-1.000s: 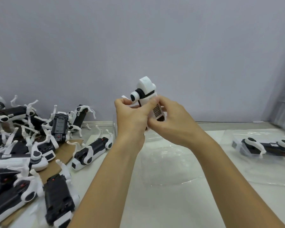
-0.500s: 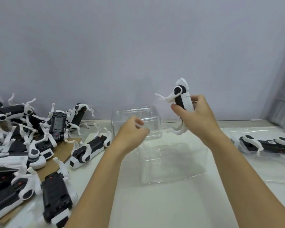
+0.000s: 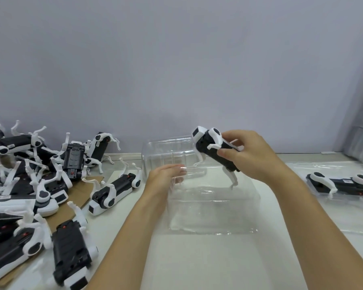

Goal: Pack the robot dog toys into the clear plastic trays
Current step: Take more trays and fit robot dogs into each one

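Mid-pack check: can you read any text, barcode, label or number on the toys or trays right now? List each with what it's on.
No text is legible.
Small white sticker on the packed robot dog in the right tray: too small to read.
White label on a dog in the left pile: blurred, unreadable.
Held robot dog in the right hand: no label faces the camera.
Clear tray at the left hand: no print visible.

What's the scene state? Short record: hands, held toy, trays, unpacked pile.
left hand: on the near edge of the open tray, gripping it
right hand: holds one toy, in the air
held toy: black and white, tilted, above the open tray, not yet in
open tray: clear, centre of table, no toy in it
packed tray: far right, one toy inside
pile: loose toys at left, partly on cardboard
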Demonstrator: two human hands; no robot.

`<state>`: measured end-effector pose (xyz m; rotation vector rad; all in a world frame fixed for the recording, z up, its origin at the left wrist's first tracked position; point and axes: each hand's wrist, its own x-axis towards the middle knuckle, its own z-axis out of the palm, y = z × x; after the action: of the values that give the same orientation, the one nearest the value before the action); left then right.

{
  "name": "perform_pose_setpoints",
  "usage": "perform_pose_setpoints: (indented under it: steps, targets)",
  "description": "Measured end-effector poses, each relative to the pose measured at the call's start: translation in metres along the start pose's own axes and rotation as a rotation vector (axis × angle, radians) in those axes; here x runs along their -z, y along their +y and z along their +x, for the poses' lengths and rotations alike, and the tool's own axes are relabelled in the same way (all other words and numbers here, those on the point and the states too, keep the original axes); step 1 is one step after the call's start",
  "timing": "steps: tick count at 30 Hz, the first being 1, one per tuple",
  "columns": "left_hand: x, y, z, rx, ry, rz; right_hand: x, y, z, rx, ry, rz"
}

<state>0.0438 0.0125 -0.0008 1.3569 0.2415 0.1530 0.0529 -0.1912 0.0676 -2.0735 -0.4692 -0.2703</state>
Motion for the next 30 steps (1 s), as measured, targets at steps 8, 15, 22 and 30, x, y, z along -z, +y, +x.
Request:
perform_pose_setpoints:
  steps: [8,15,22,30]
  targets:
    - [-0.001,-0.002,0.003,0.041,-0.015,-0.004,-0.032,-0.004,0.0,-0.02,-0.189,-0.084]
    - [-0.002,-0.003,0.005,0.04,0.005,0.007,-0.026,-0.007,0.003,0.04,-0.094,-0.046]
    - [0.0,-0.005,0.005,0.009,-0.043,0.014,-0.032,-0.001,0.0,-0.06,-0.217,-0.191]
    - [0.001,-0.007,0.008,0.018,-0.035,-0.035,-0.036,0.003,-0.001,-0.092,-0.297,-0.228]
